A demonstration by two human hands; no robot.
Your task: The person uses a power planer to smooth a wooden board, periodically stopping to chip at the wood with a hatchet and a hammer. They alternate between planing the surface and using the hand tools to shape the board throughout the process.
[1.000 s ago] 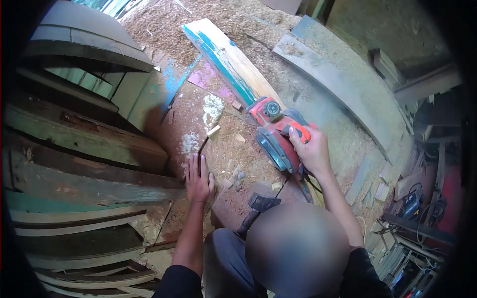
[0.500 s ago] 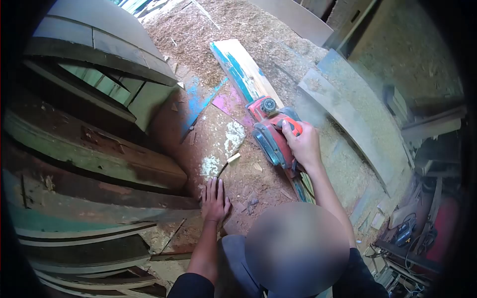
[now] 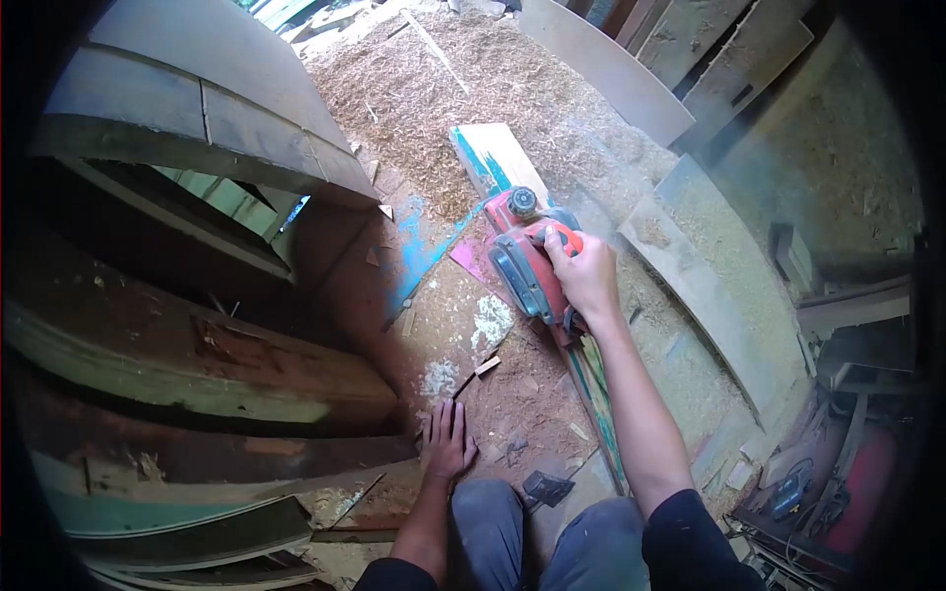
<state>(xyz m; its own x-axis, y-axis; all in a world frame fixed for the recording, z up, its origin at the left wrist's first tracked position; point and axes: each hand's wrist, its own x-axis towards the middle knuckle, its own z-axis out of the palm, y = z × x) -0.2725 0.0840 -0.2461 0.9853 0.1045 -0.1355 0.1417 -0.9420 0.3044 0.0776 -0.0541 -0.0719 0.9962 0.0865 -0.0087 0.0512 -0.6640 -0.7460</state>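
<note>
My right hand (image 3: 589, 278) is wrapped around the handle of a red electric hand planer (image 3: 532, 271). The planer rests on a long wooden board (image 3: 507, 156) that lies on the floor, pale bare wood at its far end with blue-green paint along the left edge. Nearer to me, streaks of green and yellow show on the board behind the tool. My left hand (image 3: 447, 445) lies flat on the dusty floor, fingers stretched forward, holding nothing. Just ahead of its fingertips are a dark cord-like strip and a small pale wood piece (image 3: 488, 366).
Curved wooden parts (image 3: 217, 364) crowd the left side. A heap of shavings (image 3: 414, 118) spreads beyond the board. A wide curved panel (image 3: 700, 295) lies to the right. Beside my knees is a dark block-like object (image 3: 547, 488); tools and cords (image 3: 793, 488) lie at lower right.
My right hand has pushed the planer forward along the board, closer to its far end. The view has shifted, and my knees now show. My left hand stays flat on the floor.
</note>
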